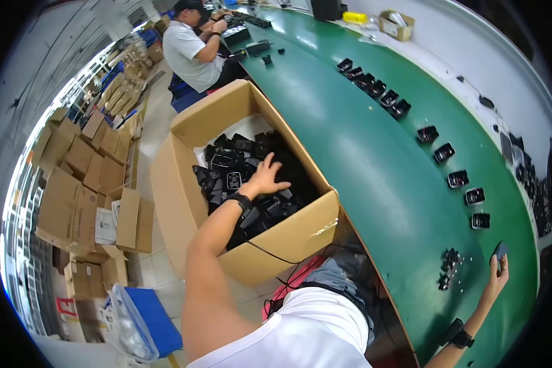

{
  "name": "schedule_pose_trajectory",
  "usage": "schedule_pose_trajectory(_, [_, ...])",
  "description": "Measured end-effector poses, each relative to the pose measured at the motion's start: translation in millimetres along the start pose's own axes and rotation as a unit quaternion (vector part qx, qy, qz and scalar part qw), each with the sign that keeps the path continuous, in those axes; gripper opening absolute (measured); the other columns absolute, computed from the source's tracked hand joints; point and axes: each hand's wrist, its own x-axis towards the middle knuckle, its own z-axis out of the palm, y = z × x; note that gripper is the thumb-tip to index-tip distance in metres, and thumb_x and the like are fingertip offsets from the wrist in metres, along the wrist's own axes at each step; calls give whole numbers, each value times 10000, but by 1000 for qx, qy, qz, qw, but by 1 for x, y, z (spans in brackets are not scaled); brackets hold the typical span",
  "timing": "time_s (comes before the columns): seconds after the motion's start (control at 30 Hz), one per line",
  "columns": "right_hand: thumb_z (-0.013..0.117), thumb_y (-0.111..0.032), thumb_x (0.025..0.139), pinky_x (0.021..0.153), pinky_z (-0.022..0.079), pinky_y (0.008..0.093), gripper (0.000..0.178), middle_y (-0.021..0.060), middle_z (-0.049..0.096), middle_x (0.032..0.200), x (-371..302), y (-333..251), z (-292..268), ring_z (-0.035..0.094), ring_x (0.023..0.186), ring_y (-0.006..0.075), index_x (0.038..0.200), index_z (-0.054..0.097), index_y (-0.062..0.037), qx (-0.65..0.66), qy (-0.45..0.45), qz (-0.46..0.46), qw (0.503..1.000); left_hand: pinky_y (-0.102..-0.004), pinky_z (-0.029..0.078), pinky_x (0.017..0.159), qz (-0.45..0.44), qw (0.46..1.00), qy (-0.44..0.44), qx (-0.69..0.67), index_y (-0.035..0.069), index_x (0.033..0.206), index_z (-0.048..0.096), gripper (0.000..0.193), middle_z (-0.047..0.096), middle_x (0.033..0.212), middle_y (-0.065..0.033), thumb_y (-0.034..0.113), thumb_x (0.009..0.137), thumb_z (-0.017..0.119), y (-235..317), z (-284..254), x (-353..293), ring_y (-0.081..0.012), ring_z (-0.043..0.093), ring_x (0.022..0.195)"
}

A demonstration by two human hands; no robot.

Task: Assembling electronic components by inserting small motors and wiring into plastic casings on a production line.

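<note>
My left hand [265, 179] reaches into a large open cardboard box [297, 230]. Its fingers are spread over a heap of black plastic housings [227, 156], and it holds nothing that I can see. Over the green table at the far right, my right hand [498, 277] grips a small dark plastic housing [500, 250] between thumb and fingers. A small pile of dark and shiny bits [449, 268] lies on the table to the left of that hand. Farther up, several black housings [457, 179] stand in a curved row.
The green table [374, 202] runs along the right of the box. Beyond it sits a co-worker [190, 52] handling black parts. Stacked cartons [73, 202] fill the left side, near a blue bin [153, 319] with a plastic bag. A black cable [270, 254] hangs over the box's near wall.
</note>
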Motion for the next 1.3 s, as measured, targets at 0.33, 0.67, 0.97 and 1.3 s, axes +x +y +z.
schedule_pose_trajectory(0.33, [762,-182,698,855,440,443,300,191,575,1073,44,24,-1,557,928,376,794,549,6,-550,59,-116,825,-509,395,1012,-95,990,-105,13,115,1295,528,785,127,1489,-308,591,693,694,22,-20,-9,-511,375,1223])
schedule_pose_trajectory(0.67, [744,-193,733,948,396,457,292,181,503,1243,54,34,6,497,1098,383,897,564,-32,-495,22,-94,863,-514,415,997,-53,990,-117,53,115,1340,464,946,97,1486,-324,570,580,792,41,-22,-22,-535,364,1233])
schedule_pose_trajectory(0.97, [649,-172,832,1001,342,422,265,168,462,1330,-16,-42,48,446,1231,307,1050,570,-44,-356,29,-156,921,-543,434,962,-29,978,-178,101,78,1301,465,903,433,1291,-211,485,567,798,27,-10,5,-552,327,1205])
schedule_pose_trajectory(1.3, [699,-179,689,1049,302,492,452,205,387,1382,-112,-93,137,351,1276,410,1094,555,-37,-292,-207,-181,916,-563,494,870,-117,975,-146,120,83,1297,473,887,397,1279,-193,397,548,832,61,-8,-6,-538,343,1164])
